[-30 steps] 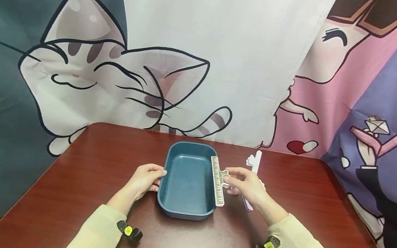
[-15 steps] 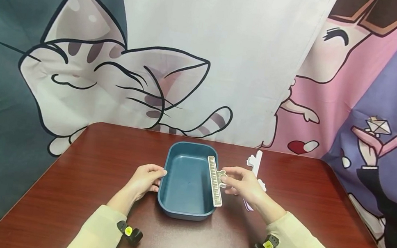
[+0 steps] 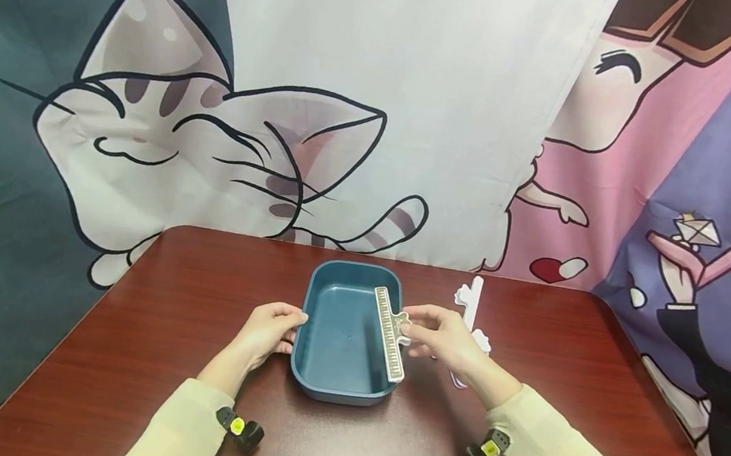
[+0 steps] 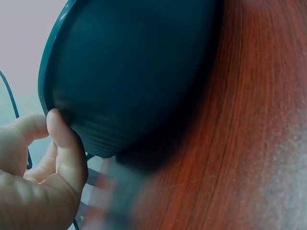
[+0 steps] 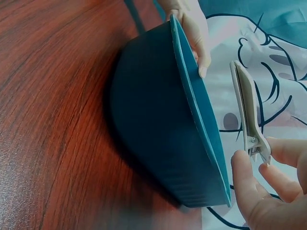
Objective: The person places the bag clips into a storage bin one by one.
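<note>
The left hand [image 3: 269, 329] holds the blue tub [image 3: 341, 385] by its rim so it stays put, while the right hand [image 3: 444, 339] fingers pinch the long clip [image 3: 390, 333] above it.

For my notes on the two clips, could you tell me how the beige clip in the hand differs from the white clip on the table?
The beige clip is pinched by the right hand and held over the blue tray; the white clip lies untouched on the table, right of the tray. The beige clip shows a ruled, ridged face; the white clip looks plain. The beige clip is fully visible; the white clip is partly hidden behind the hand. Both are long, narrow bar clips.
</note>
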`<state>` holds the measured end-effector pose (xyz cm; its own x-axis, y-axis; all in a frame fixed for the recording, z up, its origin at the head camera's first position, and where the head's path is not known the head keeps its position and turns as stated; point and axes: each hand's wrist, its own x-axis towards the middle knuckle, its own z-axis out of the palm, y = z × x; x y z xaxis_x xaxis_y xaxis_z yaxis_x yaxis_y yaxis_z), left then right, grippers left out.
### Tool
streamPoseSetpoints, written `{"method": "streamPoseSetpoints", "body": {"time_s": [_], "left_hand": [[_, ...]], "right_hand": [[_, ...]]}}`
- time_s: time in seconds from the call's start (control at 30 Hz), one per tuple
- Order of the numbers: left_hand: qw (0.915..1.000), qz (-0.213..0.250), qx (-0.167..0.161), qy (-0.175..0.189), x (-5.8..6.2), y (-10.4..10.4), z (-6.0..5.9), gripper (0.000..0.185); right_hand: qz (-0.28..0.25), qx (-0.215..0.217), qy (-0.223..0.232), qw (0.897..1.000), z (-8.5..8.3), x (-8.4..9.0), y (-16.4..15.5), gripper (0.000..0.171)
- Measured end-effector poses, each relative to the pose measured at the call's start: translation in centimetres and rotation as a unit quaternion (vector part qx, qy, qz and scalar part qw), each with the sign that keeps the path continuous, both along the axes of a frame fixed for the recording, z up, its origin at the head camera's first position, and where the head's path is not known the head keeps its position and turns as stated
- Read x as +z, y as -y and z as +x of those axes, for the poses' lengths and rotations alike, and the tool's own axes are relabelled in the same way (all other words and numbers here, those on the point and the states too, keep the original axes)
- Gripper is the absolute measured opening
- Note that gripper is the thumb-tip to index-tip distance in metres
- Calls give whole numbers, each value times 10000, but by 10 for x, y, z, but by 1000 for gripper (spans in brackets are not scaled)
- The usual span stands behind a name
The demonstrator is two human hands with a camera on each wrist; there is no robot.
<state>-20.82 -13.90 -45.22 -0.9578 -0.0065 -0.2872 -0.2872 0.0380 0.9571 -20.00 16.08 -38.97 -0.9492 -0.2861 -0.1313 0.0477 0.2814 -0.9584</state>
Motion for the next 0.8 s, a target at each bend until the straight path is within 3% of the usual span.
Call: {"method": "streamPoseSetpoints", "body": {"time_s": [0.8], "left_hand": [[9999,-11,106,-52,2,-2,3,23]], "right_hand": [[136,156,-144,9997,-4,2,10,41]]}}
